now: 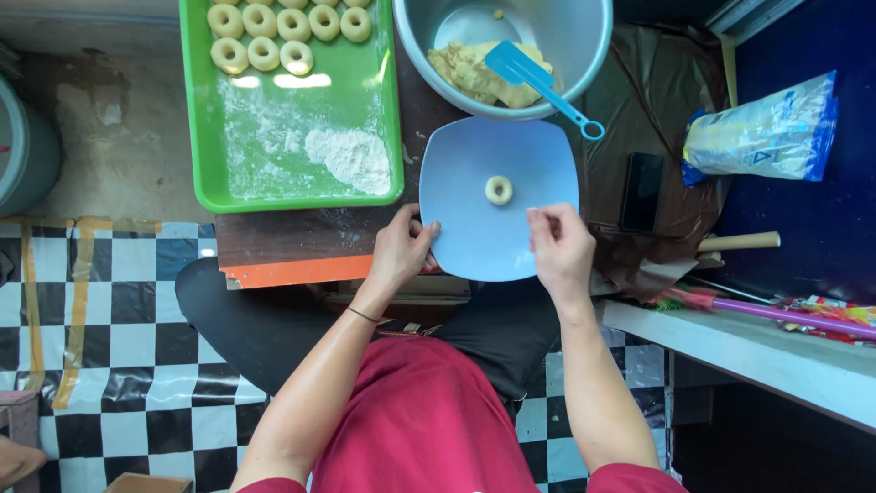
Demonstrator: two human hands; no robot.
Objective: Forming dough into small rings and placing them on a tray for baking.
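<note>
Centrally, a pale blue square plate (474, 233) lies on the low work surface; all positions below are given relative to it. One small ring of raw dough (498, 190) sits on the plate, slightly above its middle. Left hand (401, 248): grips the plate's left edge, thumb on top, fingers curled under the rim. Right hand (559, 246): rests at the plate's right edge, fingertips bunched loosely together, nothing visibly held between them; not touching the dough ring. Above the plate: metal bowl (584, 36) containing yellow dough and a blue spatula (534, 78). Upper left of the plate: green tray (205, 137) with rows of dough rings (278, 32) and a flour heap (351, 157).
</note>
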